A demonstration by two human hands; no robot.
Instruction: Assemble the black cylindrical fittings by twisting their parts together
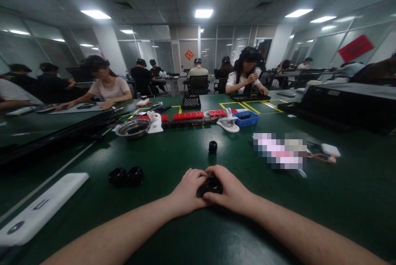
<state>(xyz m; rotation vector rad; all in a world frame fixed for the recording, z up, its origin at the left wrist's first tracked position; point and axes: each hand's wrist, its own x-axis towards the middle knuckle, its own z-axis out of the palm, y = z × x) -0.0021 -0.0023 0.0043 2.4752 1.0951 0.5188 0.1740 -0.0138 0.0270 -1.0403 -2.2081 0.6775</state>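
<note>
A glossy black round part with a hollow in its top [212, 183] is between my hands, low over the green table. My left hand [189, 190] curls around its left side, with some of the fingers hidden behind it. From the right, my right hand [231, 188] grips the same part, thumb in front and fingers over the far side. A smaller black round piece [213, 146] stands on the table just beyond my hands. To the left lie two more black round parts [118, 177], side by side.
A long white device [43, 207] lies at left. Farther back are a metal bowl [133, 128], white stands [228, 121], red strips [188, 115] and a blue basket [247, 118]. A pixelated item [280, 151] lies at right. Co-workers sit across the table.
</note>
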